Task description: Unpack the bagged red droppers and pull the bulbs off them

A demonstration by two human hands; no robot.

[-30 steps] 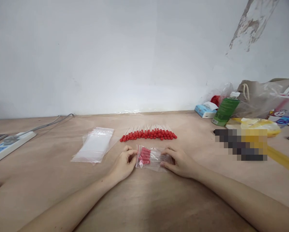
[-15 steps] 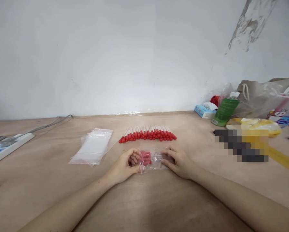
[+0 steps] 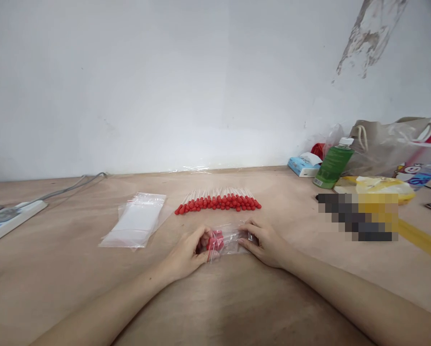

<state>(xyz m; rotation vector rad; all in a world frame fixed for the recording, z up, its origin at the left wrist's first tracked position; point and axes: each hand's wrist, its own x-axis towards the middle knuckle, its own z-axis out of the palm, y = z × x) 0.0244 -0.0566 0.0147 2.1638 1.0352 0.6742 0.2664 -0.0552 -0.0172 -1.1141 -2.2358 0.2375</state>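
Note:
A clear zip-lock bag (image 3: 231,245) lies sideways between my hands over the table. My left hand (image 3: 193,250) is closed around its red-lined mouth at the left end, thumb below and fingers curled behind. Several matches with red heads (image 3: 215,240) show through the plastic close to my left fingers; their sticks are hard to make out. My right hand (image 3: 264,242) pinches the other end of the bag between thumb and fingers. Just beyond the bag, a row of large red-headed matches (image 3: 218,202) lies with pale sticks pointing away.
A stack of flat zip-lock bags (image 3: 136,221) lies to the left. Farther left is a white power strip (image 3: 17,223) with a grey cable. On the right stand a tissue pack (image 3: 303,166), a green bottle (image 3: 333,163) and a yellow plastic bag (image 3: 388,187); a blurred-out dark object lies nearer.
The red match heads in the bag now sit closer to my left hand, whose fingers have closed in more. My right hand stays on its end. The view has shifted slightly.

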